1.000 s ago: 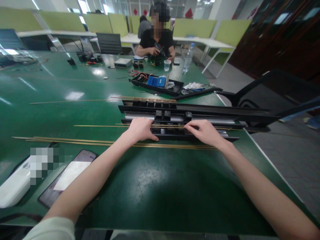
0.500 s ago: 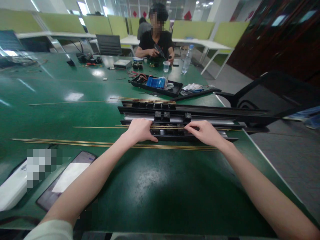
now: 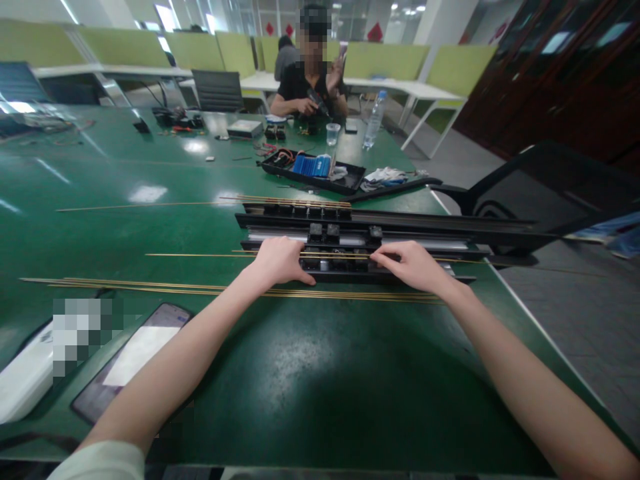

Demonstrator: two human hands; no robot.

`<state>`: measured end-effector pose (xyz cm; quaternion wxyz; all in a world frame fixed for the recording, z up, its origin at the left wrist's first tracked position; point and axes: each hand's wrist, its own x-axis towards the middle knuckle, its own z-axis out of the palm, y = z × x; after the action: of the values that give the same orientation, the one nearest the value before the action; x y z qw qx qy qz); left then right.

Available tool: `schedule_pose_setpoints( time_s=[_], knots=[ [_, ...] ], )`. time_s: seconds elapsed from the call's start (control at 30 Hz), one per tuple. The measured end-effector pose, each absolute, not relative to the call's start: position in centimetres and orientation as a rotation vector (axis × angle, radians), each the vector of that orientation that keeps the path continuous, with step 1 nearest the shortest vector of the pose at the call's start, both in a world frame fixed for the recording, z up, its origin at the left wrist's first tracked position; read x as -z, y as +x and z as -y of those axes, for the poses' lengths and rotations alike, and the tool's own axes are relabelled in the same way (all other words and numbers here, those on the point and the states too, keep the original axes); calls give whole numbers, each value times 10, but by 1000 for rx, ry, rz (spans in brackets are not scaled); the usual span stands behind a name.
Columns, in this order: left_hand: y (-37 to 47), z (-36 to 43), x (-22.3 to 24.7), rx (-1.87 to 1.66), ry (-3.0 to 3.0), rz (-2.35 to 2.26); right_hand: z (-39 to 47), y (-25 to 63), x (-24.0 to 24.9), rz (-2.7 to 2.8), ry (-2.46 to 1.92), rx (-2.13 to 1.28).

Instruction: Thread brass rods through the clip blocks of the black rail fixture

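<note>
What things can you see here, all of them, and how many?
table: one, green, everywhere underneath
thin rods: several, brass-coloured, along the rails
rails: several, black, middle
blocks: at least three, black, middle rail
phone: one, dark, near left
tray: one, black, beyond rails
pack: one, blue, in tray
bottle: one, clear, far side
cup: one, clear, beside bottle
chairs: at least three, dark, around
people: two, black and grey tops, behind
left grip: one, bare, over rails
right grip: one, bare, pinching a rod
</note>
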<state>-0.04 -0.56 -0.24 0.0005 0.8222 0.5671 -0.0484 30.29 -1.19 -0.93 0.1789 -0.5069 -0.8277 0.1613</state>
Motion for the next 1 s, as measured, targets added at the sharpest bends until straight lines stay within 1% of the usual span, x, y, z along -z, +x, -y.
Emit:
schedule_pose_setpoints(
  time_s=[0.47,1.0],
  knots=[
    [-1,5,2,145,2578,-1771,10,312,7,2372,-1408,-517],
    [-1,4,2,139,2583,-1764,7,329,1,2326,-1443,-727]
  ],
)
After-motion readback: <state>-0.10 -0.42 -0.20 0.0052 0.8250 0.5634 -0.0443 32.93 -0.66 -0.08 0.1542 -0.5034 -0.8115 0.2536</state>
